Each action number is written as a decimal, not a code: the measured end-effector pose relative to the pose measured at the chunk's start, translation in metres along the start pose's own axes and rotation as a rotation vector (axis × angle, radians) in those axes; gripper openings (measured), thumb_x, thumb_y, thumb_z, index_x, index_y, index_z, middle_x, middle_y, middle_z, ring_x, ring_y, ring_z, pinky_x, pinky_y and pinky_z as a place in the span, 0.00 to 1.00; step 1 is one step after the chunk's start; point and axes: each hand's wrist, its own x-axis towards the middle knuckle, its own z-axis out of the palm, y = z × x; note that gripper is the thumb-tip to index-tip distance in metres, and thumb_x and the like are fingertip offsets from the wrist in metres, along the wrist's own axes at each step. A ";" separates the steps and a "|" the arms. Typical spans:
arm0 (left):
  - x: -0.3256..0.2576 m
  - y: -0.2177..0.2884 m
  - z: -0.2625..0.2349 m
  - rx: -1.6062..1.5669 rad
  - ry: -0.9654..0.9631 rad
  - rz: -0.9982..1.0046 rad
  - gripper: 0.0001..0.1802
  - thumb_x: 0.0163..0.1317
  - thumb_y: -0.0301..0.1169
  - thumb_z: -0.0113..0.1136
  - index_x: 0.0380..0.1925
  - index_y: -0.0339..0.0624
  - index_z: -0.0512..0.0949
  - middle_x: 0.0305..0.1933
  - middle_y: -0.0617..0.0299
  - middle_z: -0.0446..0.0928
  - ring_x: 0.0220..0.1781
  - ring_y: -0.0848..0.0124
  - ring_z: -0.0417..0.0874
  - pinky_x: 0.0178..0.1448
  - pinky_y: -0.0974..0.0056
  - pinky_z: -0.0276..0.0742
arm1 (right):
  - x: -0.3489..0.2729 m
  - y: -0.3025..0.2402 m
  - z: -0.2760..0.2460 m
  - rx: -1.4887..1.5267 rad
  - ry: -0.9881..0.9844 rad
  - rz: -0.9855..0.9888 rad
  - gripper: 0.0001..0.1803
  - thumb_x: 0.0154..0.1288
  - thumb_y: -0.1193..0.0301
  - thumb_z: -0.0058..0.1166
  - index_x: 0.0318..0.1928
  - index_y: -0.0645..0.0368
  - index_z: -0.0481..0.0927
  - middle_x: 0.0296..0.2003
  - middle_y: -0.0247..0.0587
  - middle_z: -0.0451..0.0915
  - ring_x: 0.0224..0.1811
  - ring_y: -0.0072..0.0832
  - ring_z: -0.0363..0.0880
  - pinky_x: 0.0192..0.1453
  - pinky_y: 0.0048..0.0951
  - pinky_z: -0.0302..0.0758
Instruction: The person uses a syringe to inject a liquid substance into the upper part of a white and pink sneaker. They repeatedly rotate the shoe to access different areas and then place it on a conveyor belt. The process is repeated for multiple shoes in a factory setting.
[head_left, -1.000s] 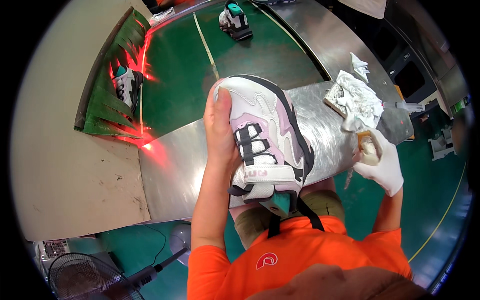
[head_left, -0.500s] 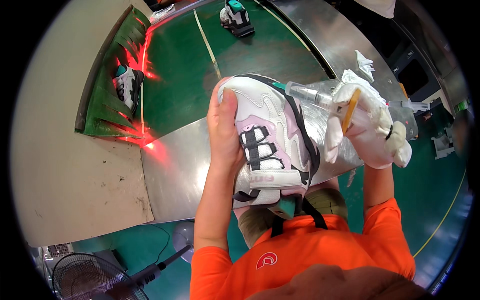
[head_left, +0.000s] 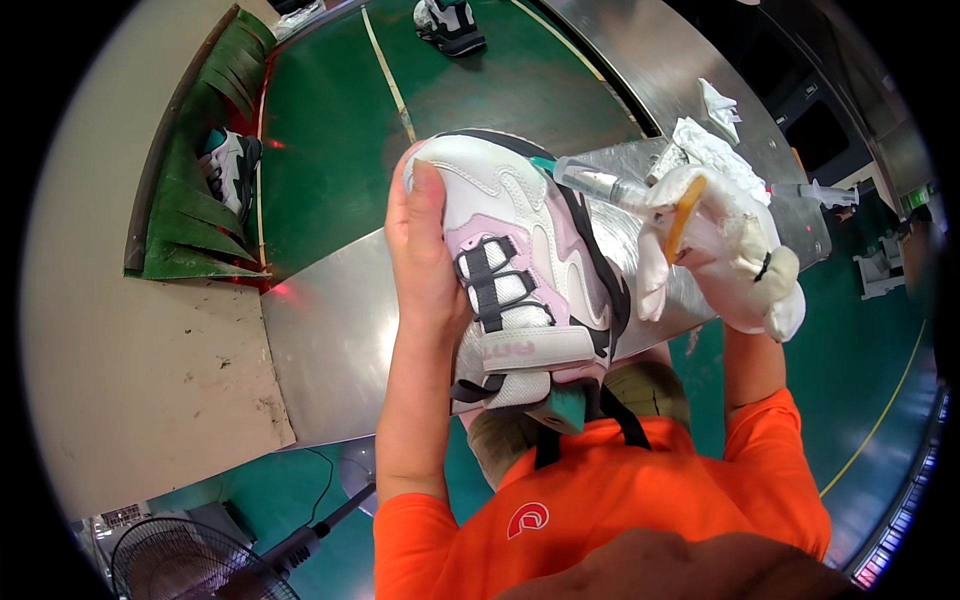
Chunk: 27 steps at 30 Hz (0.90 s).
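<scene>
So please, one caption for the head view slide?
Bare left hand holds white-pink sneaker; gloved right hand aims clear plastic syringe at it.

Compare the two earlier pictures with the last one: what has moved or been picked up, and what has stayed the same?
The gloved right hand rose from the metal bench, where it lay beside the crumpled cloths, and now holds a syringe whose tip meets the side of the white and pink shoe near the toe. The bare left hand grips the shoe as before. The other shoes on the green belt look unmoved.

Brushed metal table (head_left: pixel 330 350), clear plastic syringe (head_left: pixel 598 184), white cloth glove (head_left: pixel 735 255).
</scene>
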 end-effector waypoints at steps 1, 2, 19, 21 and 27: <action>0.000 0.000 0.000 -0.008 0.005 -0.004 0.22 0.74 0.45 0.53 0.54 0.37 0.71 0.46 0.56 0.80 0.45 0.68 0.85 0.49 0.64 0.83 | 0.001 -0.003 0.006 0.006 -0.003 0.036 0.59 0.30 0.52 0.74 0.61 0.79 0.67 0.42 0.56 0.80 0.40 0.40 0.84 0.40 0.33 0.82; 0.001 0.000 -0.001 -0.016 0.010 -0.007 0.22 0.74 0.45 0.52 0.54 0.37 0.71 0.45 0.56 0.80 0.45 0.68 0.85 0.49 0.64 0.83 | 0.002 -0.006 0.010 0.011 -0.005 0.074 0.59 0.29 0.53 0.74 0.61 0.79 0.67 0.40 0.56 0.80 0.38 0.40 0.85 0.40 0.33 0.82; 0.005 -0.002 -0.006 -0.010 0.111 -0.030 0.18 0.75 0.44 0.51 0.47 0.39 0.73 0.42 0.58 0.81 0.41 0.70 0.85 0.44 0.65 0.84 | -0.015 0.004 0.023 -0.094 0.136 0.099 0.47 0.35 0.63 0.64 0.60 0.73 0.70 0.37 0.51 0.82 0.35 0.35 0.85 0.42 0.30 0.81; 0.006 -0.002 -0.007 -0.017 0.107 -0.032 0.17 0.75 0.43 0.51 0.47 0.39 0.73 0.42 0.58 0.81 0.40 0.70 0.85 0.44 0.65 0.84 | -0.016 0.004 0.024 -0.118 0.140 0.119 0.46 0.34 0.63 0.63 0.60 0.72 0.70 0.38 0.50 0.82 0.36 0.33 0.84 0.43 0.30 0.81; 0.007 -0.003 -0.006 -0.069 0.122 -0.043 0.16 0.75 0.42 0.52 0.47 0.39 0.73 0.42 0.58 0.81 0.40 0.69 0.86 0.43 0.64 0.84 | -0.020 0.010 0.018 -0.115 0.123 0.107 0.49 0.32 0.60 0.66 0.60 0.72 0.71 0.39 0.48 0.82 0.38 0.31 0.84 0.46 0.29 0.80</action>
